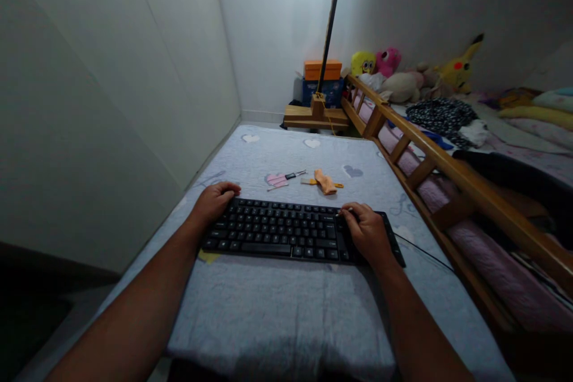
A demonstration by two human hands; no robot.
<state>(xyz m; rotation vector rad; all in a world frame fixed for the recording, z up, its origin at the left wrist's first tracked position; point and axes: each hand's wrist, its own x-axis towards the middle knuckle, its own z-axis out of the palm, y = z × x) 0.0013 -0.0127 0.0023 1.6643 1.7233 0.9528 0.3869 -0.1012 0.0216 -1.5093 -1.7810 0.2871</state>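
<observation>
A black keyboard [277, 230] lies flat on the pale blue heart-patterned cover in front of me. My left hand [217, 200] grips its upper left corner, fingers bent over the edge. Over the keys at the right side, my right hand [364, 227] is closed in a pinch on a thin cotton swab [339, 213]; only its pale tip shows. Behind the keyboard lie another cotton swab [277, 187] and a black-handled tool [295, 175] with a slim metal end. Beside them, an orange cloth [325, 182] lies across a yellow-handled brush [308, 181].
A black cable [425, 250] runs right from the keyboard. The wooden bed rail [421, 143] borders the right side, with plush toys [403, 85] beyond. A white wardrobe [134, 71] stands left. At the back, a pole [330, 30] rises from a wooden base [316, 116].
</observation>
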